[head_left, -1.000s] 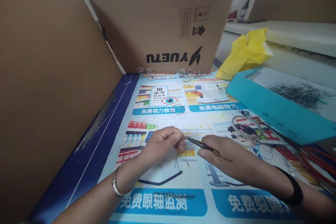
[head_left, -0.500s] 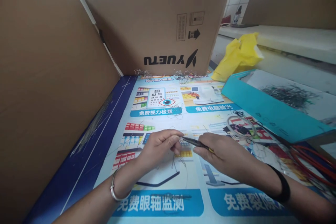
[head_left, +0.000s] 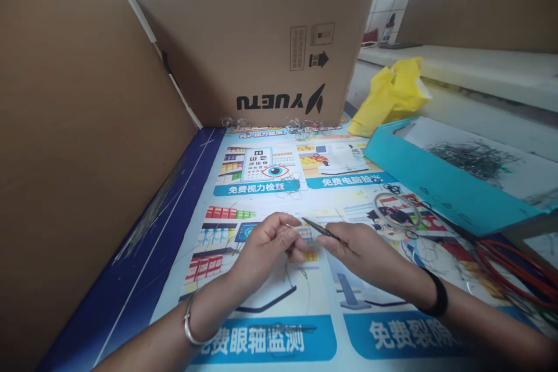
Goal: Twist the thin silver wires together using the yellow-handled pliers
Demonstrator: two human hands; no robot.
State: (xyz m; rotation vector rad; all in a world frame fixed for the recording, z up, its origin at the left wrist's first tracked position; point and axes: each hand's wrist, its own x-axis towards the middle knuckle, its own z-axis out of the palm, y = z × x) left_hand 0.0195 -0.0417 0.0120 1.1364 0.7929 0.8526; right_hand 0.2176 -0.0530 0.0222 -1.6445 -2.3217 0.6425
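My right hand (head_left: 349, 241) is wrapped round slim dark pliers (head_left: 322, 229). Their pointed tip reaches left, close to the fingertips of my left hand (head_left: 279, 238), with a small gap between. The thumb and fingers of my left hand are curled together; whatever sits between them is too small to make out. Thin wire pieces (head_left: 306, 285) show just below that hand; I cannot tell whether any are held. More dark thin pieces (head_left: 288, 328) lie on the printed sheet (head_left: 322, 296) nearer to me.
Cardboard panels (head_left: 244, 29) stand at the left and back. Wire tangles (head_left: 305, 128) lie along the back panel's foot. On the right are a blue box (head_left: 436, 192) with a wire heap (head_left: 475, 157), a yellow bag (head_left: 387, 96), a clear ring-shaped roll (head_left: 399, 209) and red cables (head_left: 514, 267).
The pliers' tip has come away from my left fingertips, leaving a small gap. My left fingers have loosened slightly. The whole view has shifted a little.
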